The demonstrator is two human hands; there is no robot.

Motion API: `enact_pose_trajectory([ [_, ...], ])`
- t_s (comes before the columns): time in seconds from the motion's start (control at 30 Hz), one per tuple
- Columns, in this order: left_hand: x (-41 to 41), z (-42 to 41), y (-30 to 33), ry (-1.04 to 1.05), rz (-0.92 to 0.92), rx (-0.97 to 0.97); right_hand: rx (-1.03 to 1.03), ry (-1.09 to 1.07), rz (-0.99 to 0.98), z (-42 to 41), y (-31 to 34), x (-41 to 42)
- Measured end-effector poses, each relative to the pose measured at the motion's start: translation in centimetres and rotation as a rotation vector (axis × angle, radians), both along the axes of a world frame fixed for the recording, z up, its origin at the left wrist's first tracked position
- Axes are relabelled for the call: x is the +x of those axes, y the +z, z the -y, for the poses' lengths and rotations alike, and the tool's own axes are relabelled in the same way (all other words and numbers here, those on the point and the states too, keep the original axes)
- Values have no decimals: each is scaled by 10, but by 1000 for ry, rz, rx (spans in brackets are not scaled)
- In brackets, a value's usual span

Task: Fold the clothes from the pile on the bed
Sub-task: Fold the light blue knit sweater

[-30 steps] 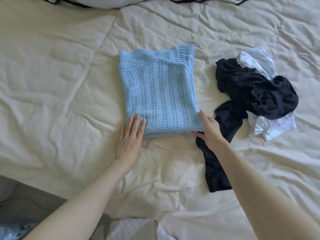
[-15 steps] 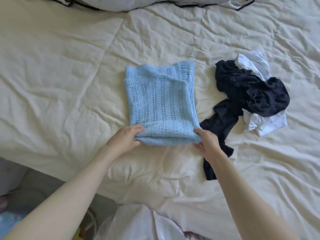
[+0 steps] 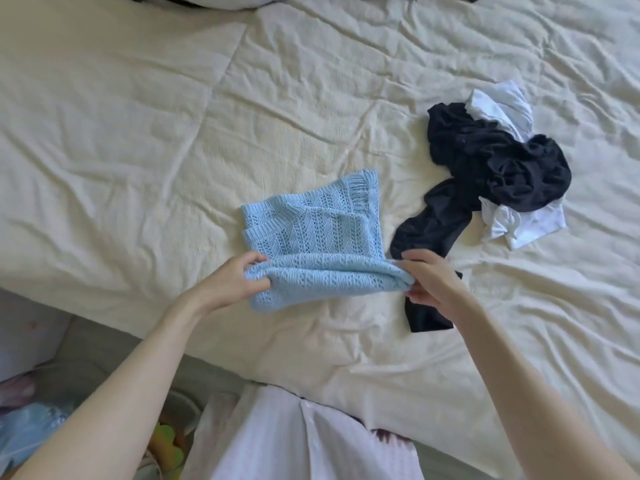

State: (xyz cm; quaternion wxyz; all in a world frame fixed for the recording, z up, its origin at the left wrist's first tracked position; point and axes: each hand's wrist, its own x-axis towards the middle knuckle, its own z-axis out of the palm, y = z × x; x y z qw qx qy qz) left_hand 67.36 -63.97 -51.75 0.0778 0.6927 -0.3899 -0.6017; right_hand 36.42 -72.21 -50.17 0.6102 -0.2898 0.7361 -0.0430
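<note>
Two hands hold one garment here; we see a light blue knitted sweater (image 3: 311,233) lying on a cream bed (image 3: 138,168), already narrowed into a neat rectangle. The left hand (image 3: 232,284) pinches the near left corner of the sweater, fingers and thumb curled round the knit; the right hand (image 3: 427,277) pinches the near right corner in the same way; between the hands the near edge is lifted and rolled toward the far end, so we judge this to be the fold in half.

Beyond the right hand, and just beside it, lies the pile: a crumpled black garment (image 3: 485,168) tangled with a white garment (image 3: 519,223); one black end trails under the right hand. We judge the task partly done; the sweater needs its last fold laid flat; the black and white pieces are still unfolded.
</note>
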Motion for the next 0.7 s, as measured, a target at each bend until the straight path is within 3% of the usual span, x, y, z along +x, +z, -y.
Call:
enact_pose_trajectory([
  [0.1, 6, 13, -3, 304, -16, -84, -36, -62, 50, 33, 2, 26],
  [0.2, 12, 29, -13, 478, 36, -169, 27, -103, 59, 69, 0, 52],
  [0.33, 18, 53, -39, 545, 119, -262, 38, -77, 0, 109, -15, 78],
  [0.53, 17, 76, -80, 475, 276, -211, 34, -82, -123, 124, -48, 95],
  [0.6, 15, 77, -85, 468, 293, -236, -148, 74, -328, 116, -56, 99],
  [0.67, 12, 74, -85, 486, 316, -272, -508, 338, -554, 96, -58, 101],
  [0.7, 9, 72, -82, 505, 328, -294, -709, 482, -578, 84, -55, 105],
])
